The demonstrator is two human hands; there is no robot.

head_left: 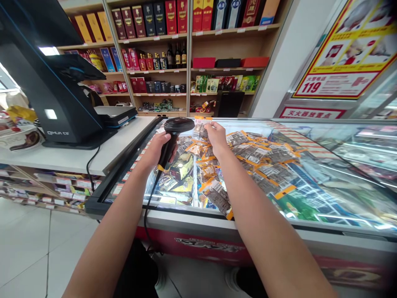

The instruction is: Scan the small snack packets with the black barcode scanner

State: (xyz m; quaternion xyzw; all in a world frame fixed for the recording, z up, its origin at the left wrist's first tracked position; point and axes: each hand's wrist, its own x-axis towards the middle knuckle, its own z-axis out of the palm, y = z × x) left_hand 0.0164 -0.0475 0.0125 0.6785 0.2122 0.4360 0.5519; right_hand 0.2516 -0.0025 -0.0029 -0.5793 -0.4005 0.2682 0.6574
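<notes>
My left hand [156,149] grips the handle of a black barcode scanner [175,130], its head pointing away over the freezer lid; its black cord [151,198] hangs down the front. My right hand [216,138] rests fingers-down on a snack packet at the far end of a spread of orange-edged snack packets [260,159] lying on the glass freezer lid [325,182]. Whether the fingers pinch that packet I cannot tell.
A black checkout terminal [58,95] stands on the white counter [77,157] to the left. Shelves [189,62] of boxed and bottled goods fill the back wall. A yellow and red poster [350,54] hangs at the right. White floor tiles [37,252] lie below.
</notes>
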